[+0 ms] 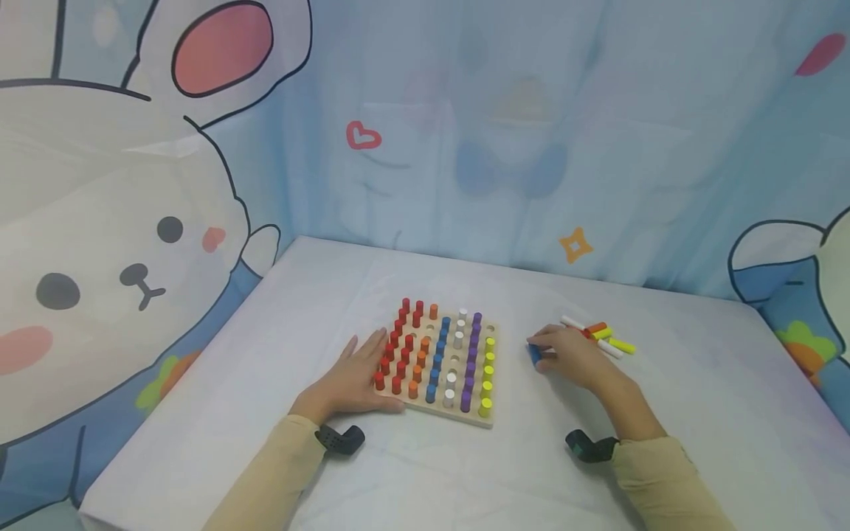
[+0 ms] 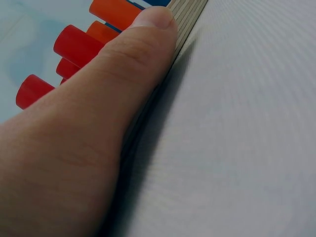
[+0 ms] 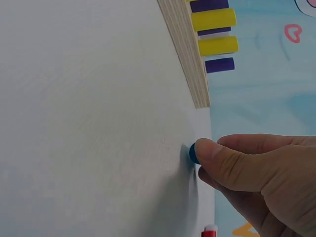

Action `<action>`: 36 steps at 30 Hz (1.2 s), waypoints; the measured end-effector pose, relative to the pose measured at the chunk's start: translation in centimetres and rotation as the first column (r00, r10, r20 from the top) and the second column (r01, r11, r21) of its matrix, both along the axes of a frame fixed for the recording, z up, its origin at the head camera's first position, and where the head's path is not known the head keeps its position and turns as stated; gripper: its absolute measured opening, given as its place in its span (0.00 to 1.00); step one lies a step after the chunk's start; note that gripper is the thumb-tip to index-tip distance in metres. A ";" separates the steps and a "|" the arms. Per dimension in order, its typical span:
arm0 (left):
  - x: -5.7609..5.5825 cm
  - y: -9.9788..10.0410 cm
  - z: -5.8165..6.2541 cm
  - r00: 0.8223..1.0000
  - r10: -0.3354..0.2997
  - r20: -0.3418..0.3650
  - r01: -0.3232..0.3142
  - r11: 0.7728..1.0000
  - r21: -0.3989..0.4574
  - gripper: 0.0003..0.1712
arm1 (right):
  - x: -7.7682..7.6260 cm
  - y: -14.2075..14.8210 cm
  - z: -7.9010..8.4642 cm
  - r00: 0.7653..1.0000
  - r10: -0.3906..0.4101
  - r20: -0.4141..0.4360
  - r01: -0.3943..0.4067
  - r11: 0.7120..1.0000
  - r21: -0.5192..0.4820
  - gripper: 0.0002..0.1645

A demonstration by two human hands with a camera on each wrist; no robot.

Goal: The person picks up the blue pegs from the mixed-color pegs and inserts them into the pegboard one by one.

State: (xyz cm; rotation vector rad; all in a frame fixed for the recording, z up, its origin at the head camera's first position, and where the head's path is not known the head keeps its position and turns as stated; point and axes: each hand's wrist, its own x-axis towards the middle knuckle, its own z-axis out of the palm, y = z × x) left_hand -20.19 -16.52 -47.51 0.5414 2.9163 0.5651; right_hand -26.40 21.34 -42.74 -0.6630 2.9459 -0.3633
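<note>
A wooden pegboard [image 1: 465,419] lies on the white table, filled with columns of red, orange, blue, white, purple and yellow pegs. A few of its holes show bare. My left hand [image 1: 347,382] rests along the board's left side, fingers stretched out; in the left wrist view its thumb [image 2: 133,59] presses against the board's edge below red and orange pegs. To the right of the board, my right hand [image 1: 576,359] pinches a blue peg [image 1: 534,355] between thumb and fingers, low over the table. Only the peg's end shows in the right wrist view.
Just beyond the right hand is a small pile of loose pegs, among them a yellow peg [image 1: 622,346], a white peg [image 1: 610,349] and an orange peg [image 1: 596,327]. The white-covered table [image 1: 505,479] ends at a printed blue curtain [image 1: 425,199] behind.
</note>
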 end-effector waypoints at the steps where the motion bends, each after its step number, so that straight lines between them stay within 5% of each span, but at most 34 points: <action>1: 0.0 0.0 0.0 1.000 0.001 0.000 -0.001 1.000 -0.005 0.73 | -0.2 -0.2 0.0 1.000 -0.001 0.005 0.001 1.000 -0.008 0.27; 25: -0.1 0.1 -0.1 1.000 -0.001 -0.014 0.000 1.000 -0.027 0.72 | -3.0 -3.7 -0.1 0.992 -0.087 0.093 0.096 0.991 -0.092 0.33; 36: -0.1 0.1 -0.1 1.000 0.001 -0.021 -0.001 1.000 -0.022 0.72 | -3.8 -4.1 -0.4 0.996 -0.088 0.004 0.087 0.981 -0.175 0.26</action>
